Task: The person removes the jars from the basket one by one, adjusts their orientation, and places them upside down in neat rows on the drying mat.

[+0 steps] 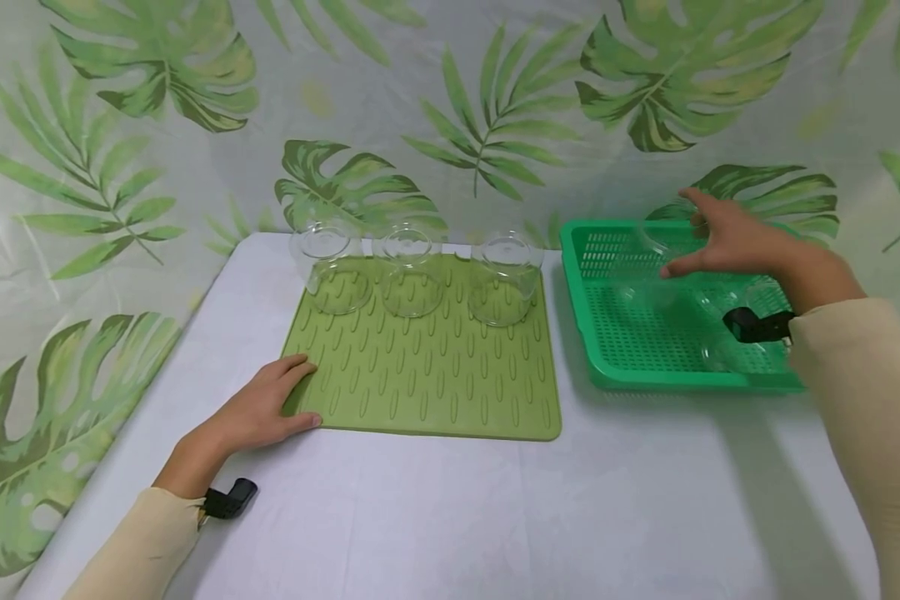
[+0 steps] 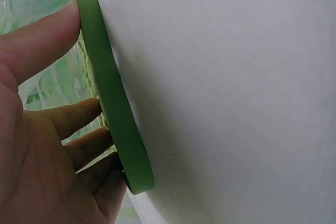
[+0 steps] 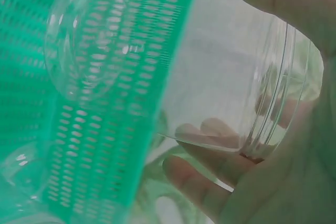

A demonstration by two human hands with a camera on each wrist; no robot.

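Observation:
My right hand [image 1: 735, 237] is raised over the back of the green basket [image 1: 596, 367] and grips a clear cup [image 3: 220, 77] between thumb and fingers. In the right wrist view the cup's ringed end lies toward the palm. My left hand [image 1: 258, 408] rests at the front left corner of the green ribbed mat [image 1: 435, 392], its fingertips touching the mat's edge. Along the back of the mat stand three clear cups: a left one [image 1: 337, 279], a middle one [image 1: 408, 283] and a right one [image 1: 504, 287].
More clear cups [image 1: 727, 354] lie inside the basket, their outlines faint against the perforated green plastic. A white cloth [image 1: 450, 517] covers the table. Behind it hangs a leaf-patterned curtain [image 1: 360, 100].

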